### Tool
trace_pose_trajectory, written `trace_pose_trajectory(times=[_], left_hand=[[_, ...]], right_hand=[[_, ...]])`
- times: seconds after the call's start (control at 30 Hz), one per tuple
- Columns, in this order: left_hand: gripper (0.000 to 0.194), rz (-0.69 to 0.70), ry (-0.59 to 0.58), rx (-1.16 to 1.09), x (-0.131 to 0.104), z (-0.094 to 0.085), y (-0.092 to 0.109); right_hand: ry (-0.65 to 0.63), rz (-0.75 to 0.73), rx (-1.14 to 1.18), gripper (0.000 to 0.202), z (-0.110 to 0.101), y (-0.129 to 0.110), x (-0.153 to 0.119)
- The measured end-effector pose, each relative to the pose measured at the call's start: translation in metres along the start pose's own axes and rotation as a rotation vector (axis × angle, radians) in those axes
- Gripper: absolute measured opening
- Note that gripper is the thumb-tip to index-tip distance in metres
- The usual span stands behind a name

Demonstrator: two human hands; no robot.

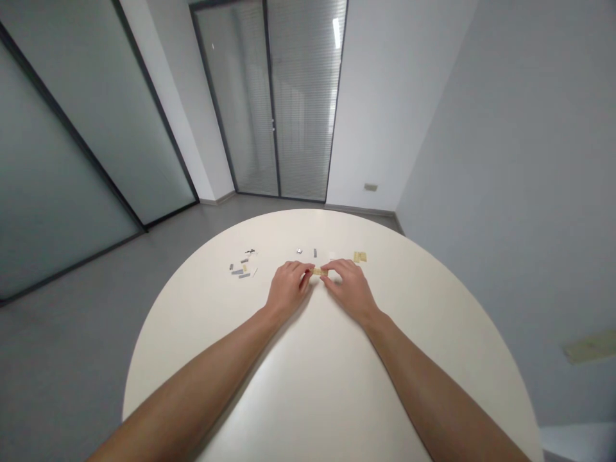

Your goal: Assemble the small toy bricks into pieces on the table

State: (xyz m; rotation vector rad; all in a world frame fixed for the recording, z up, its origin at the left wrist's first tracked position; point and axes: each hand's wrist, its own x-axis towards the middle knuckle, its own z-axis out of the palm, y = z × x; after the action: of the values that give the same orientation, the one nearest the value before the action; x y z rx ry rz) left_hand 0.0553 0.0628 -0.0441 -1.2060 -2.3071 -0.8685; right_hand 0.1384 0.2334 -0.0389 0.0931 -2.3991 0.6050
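Note:
Between my two hands is a small tan strip-shaped piece [317, 272], low over the table or resting on it; I cannot tell which. The fingers of my left hand [290, 285] pinch its left end. At its right end, the thumb and fingers of my right hand [350, 287] close on it. Its ends are partly hidden by my fingertips. Just beyond my hands lie a small grey piece [315, 253] and a tiny silvery-white piece [299, 251].
Small grey bars [244, 276], a tan piece [245, 267] and dark bits [250, 251] lie scattered left of my hands. Flat tan pieces [360, 256] lie to the right. The round white table [308, 385] has its far edge before a glass door [298, 96].

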Motion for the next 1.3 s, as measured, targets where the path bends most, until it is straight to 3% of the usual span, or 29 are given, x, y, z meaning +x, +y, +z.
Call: trace_pose_trajectory(times=[1.3], left_hand=[[0.012, -0.031, -0.003, -0.006, -0.0009, -0.0037, 0.0023]], right_hand=[[-0.008, -0.010, -0.017, 0.006, 0.0007, -0.0002, -0.0017]])
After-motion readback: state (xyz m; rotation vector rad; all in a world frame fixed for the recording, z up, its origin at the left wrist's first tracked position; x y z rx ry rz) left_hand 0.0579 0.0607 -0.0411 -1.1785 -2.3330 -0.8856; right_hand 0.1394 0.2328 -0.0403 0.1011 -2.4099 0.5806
